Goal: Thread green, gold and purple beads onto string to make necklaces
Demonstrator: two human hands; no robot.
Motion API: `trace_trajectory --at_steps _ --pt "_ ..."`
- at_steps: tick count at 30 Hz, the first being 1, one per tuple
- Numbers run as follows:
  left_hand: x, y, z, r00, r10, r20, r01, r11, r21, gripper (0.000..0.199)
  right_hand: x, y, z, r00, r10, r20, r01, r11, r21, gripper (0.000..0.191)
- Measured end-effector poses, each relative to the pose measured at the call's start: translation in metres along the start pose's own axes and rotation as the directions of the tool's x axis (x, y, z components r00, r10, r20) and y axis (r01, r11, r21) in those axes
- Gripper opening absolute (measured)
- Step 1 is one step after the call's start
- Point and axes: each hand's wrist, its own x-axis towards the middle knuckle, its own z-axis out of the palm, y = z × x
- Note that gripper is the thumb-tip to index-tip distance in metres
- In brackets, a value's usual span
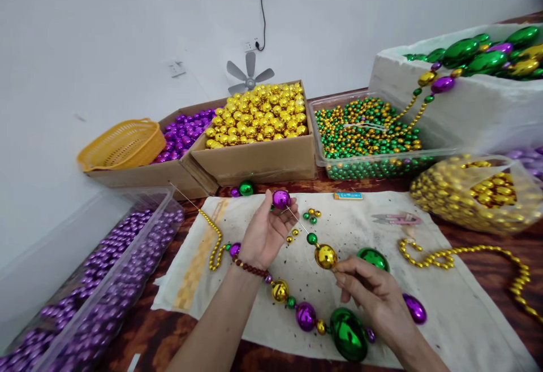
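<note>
Glossy multicoloured bead strand (305, 316) curves over white cloth (271, 332); the left hand (268, 230), palm up, curls around a glossy purple ball (280, 198), the right hand (368, 290) pinches the strand. 2 brown cardboard boxes (258, 160) hold purple balls (180, 137) and gold balls (263, 115).

Legible text: none.
Item: small blue-and-orange packet (348, 196), at the far edge of the cloth (445, 304); pale marks on its blue panel, too small to read.
Item: orange band (193, 281) printed on the cloth, checked and faded; marks near its far end, unreadable.
Item: gold bead (280, 291) near the left wrist; dark marks, whether print or reflection cannot be told.
</note>
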Motion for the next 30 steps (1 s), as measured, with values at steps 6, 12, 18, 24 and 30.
trace_trajectory --at_steps 6,12,18,24,30 --pt "0.000 0.000 -0.002 1.000 0.010 0.002 -0.010 1.000 0.023 0.035 0.001 0.002 0.002 1.000 0.006 0.002 -0.006 1.000 0.019 0.020" --pt "-0.005 -0.005 0.001 0.995 0.089 0.041 -0.093 0.990 0.109 0.030 0.003 0.001 0.005 0.998 0.047 -0.030 -0.045 0.997 0.062 0.022" --pt "-0.017 -0.018 0.008 0.985 0.140 0.101 -0.155 0.974 0.163 0.028 0.010 0.003 0.012 0.995 0.098 -0.026 -0.093 0.984 0.153 0.027" --pt "-0.019 -0.023 0.009 0.977 0.181 0.110 -0.199 0.964 0.179 0.021 0.011 0.001 0.012 0.995 0.096 -0.004 -0.092 0.969 0.230 0.027" --pt "-0.022 -0.031 0.009 0.976 0.163 0.144 -0.194 0.952 0.237 0.020 0.013 -0.001 0.014 0.996 0.090 -0.010 -0.083 0.946 0.313 0.026"
